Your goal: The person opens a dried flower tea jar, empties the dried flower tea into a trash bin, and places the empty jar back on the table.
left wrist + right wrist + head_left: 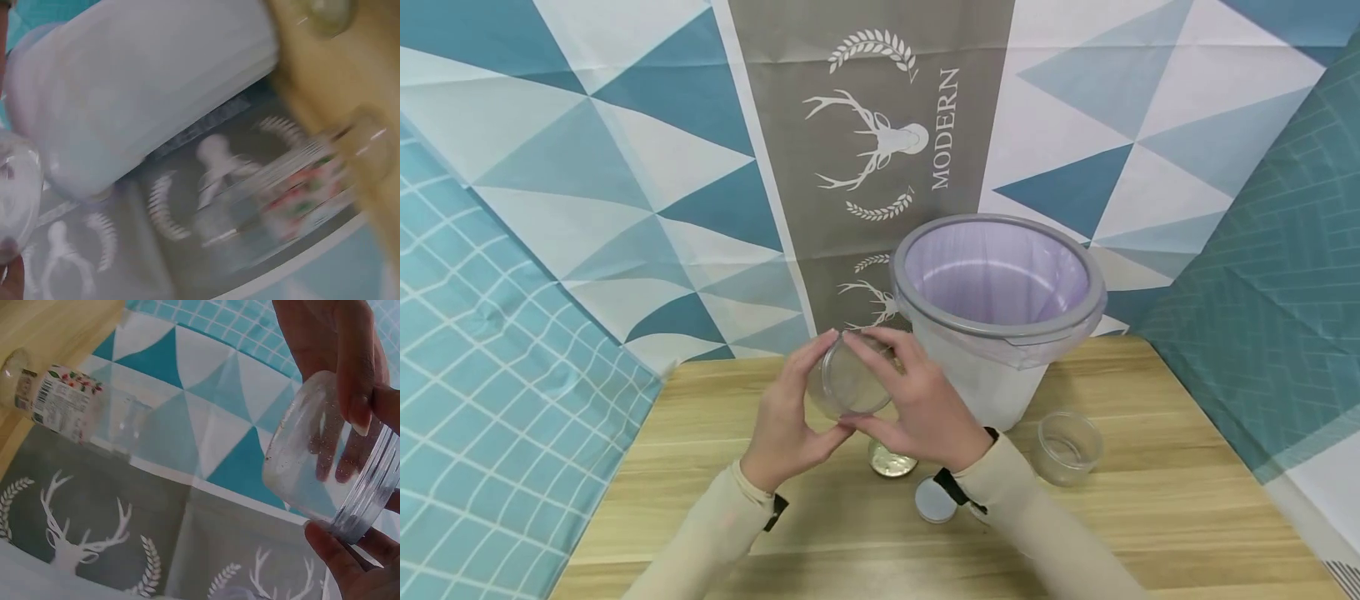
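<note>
Both hands hold one clear plastic jar (859,385) above the table, its round end turned towards the head camera. My left hand (786,421) curves around its left side with fingertips at the top and thumb low down. The right hand (917,400) grips the opposite side, fingers across the jar and thumb at its lower edge. In the right wrist view the jar (306,456) lies tilted, with a ridged band at one end and small specks on its wall. Only part of the jar (15,194) shows at the left wrist view's edge.
A white bin (992,367) with a purple liner stands behind the right hand. Nearer lie a gold-coloured round piece (891,462), a pale round lid (936,500) and a clear tub (1067,450). A labelled clear bottle (69,403) stands by the patterned backdrop.
</note>
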